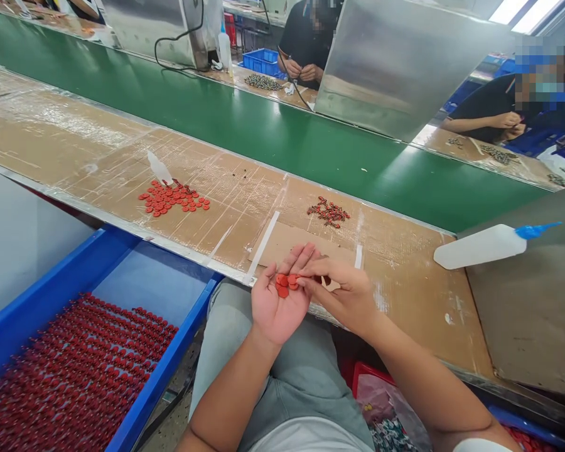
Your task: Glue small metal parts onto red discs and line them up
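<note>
My left hand [279, 312] lies palm up over the table's front edge, with several small red discs [282, 286] resting in it. Above that palm, thumb and fingertips of my right hand [351, 290] pinch at a red disc [294, 281]; my fingers partly cover it. A cardboard piece [292, 242] with white tape strips lies just beyond both hands. Behind it sits a small heap of red-and-black parts [328, 212]. More red discs [162, 199] are spread to the left, close to a translucent white piece [159, 167].
A blue tray [206, 295] at lower left holds rows of red parts. On the right, a white squeeze bottle [483, 246] with blue tip leans on a metal panel [530, 301]. A green belt [263, 135] runs behind; co-workers [306, 50] sit across. Below is a red bin [358, 376].
</note>
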Demonstrator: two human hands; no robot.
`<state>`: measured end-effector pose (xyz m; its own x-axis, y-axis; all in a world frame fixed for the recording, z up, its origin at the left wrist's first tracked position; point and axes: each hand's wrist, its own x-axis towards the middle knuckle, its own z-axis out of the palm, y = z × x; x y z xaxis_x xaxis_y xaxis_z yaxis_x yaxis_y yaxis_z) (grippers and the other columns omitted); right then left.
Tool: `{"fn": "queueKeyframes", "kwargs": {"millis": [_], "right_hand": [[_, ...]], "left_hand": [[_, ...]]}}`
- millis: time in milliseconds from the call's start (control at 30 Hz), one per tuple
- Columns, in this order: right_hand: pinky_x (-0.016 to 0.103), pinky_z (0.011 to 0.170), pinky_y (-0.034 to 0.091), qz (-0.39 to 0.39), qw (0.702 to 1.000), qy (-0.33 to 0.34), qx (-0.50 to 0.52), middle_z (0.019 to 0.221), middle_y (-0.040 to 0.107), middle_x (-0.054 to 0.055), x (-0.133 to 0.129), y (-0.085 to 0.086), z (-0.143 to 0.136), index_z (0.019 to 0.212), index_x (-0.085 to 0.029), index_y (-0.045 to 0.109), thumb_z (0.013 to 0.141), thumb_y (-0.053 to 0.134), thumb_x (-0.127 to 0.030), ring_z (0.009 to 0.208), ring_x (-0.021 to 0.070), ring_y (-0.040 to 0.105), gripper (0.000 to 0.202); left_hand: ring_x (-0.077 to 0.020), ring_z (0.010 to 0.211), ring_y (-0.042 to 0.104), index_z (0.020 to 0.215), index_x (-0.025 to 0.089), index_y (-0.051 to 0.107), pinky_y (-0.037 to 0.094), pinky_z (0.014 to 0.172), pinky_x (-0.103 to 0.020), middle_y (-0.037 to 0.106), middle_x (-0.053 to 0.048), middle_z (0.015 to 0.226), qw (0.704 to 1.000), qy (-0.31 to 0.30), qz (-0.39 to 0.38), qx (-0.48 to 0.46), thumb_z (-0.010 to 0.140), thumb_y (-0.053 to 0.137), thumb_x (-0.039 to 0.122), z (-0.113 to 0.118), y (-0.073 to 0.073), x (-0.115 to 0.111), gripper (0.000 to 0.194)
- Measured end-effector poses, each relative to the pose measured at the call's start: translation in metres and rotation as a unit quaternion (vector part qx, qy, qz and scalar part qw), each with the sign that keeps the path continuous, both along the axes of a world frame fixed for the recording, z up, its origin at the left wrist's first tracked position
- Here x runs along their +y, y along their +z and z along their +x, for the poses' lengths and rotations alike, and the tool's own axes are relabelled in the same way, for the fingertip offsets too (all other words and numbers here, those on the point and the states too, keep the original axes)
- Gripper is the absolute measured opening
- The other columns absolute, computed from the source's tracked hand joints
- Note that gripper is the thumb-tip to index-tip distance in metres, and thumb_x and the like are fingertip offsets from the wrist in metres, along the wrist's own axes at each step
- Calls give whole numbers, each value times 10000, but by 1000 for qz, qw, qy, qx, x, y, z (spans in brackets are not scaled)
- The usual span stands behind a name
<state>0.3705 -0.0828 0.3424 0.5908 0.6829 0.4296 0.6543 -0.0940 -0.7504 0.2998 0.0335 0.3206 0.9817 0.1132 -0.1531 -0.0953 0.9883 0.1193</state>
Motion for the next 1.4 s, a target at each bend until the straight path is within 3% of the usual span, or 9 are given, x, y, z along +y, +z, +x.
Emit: {"fn": "queueKeyframes", "kwargs": {"millis": [100, 200, 300, 533, 667, 767, 900, 1167, 1400], "right_hand": [[291, 663, 563, 44, 989, -34, 139, 869, 734, 41, -7, -2, 0, 908, -223, 717, 798, 700, -268, 724, 151, 665, 120], [274, 584, 570, 57, 963, -44, 260, 800, 733, 31, -14, -4, 0, 905, -217, 718, 785, 713, -292, 663, 150, 679, 142], [222, 475, 526, 50, 946, -44, 317, 738, 724, 35, -17, -5, -1, 908, -196, 704, 800, 697, -314, 620, 145, 682, 160], [228, 593, 570, 51, 940, -37, 336, 795, 708, 25, -22, -10, 0, 992, -220, 719, 826, 671, -307, 666, 107, 657, 193], [262, 677, 595, 54, 934, -16, 352, 829, 711, 31, -23, -14, -3, 1036, -220, 710, 818, 681, -290, 724, 119, 669, 231], [289, 738, 605, 60, 923, -8, 380, 893, 730, 48, -20, -17, -8, 1048, -211, 702, 760, 739, -260, 767, 136, 688, 294], [266, 666, 610, 41, 913, -23, 406, 856, 743, 47, -16, -20, -15, 971, -201, 720, 692, 790, -249, 720, 144, 694, 291], [319, 768, 620, 27, 924, -34, 380, 890, 752, 47, -12, -25, -19, 911, -201, 740, 699, 779, -255, 789, 181, 717, 221], [290, 630, 618, 37, 928, -64, 364, 859, 752, 51, -16, -24, -13, 958, -199, 723, 695, 784, -267, 731, 179, 712, 279]], "left_hand": [[-246, 1383, 356, 1339, 162, 483, 482, 901, -314, 442, -107, 1468, 1000, 2, 1, 15, 924, 317, 265, 0, -2, -1, 459], [-234, 1375, 372, 1346, 167, 477, 449, 971, -344, 444, -94, 1469, 1000, -5, 0, 19, 925, 315, 249, 1, -4, -1, 458], [-216, 1361, 395, 1335, 159, 489, 400, 1045, -370, 461, -92, 1456, 1000, 3, 1, 16, 922, 313, 216, 1, -8, -1, 453], [-181, 1332, 438, 1263, 192, 557, 361, 1100, -366, 498, -68, 1430, 998, 42, -18, 46, 898, 359, 158, 2, -18, 1, 417], [-234, 1359, 396, 1245, 139, 564, 339, 1113, -404, 493, -114, 1428, 999, 40, 3, 10, 899, 352, 268, 1, -14, 1, 426], [-225, 1363, 390, 1226, 136, 572, 297, 1139, -403, 505, -98, 1420, 998, 41, 38, -3, 868, 348, 156, 2, -14, 1, 423], [-211, 1354, 403, 1210, 148, 583, 256, 1163, -429, 545, -70, 1386, 997, 40, 64, -15, 758, 337, -1, 1, -18, 1, 536], [-257, 1337, 428, 1178, 144, 621, 253, 1155, -478, 585, -94, 1337, 997, 28, 66, -20, 701, 373, 81, 0, -22, 3, 542], [-277, 1342, 418, 1111, 111, 660, 282, 1141, -454, 576, -136, 1339, 998, 44, 51, -12, 738, 393, 169, 0, -23, 0, 462]]}}
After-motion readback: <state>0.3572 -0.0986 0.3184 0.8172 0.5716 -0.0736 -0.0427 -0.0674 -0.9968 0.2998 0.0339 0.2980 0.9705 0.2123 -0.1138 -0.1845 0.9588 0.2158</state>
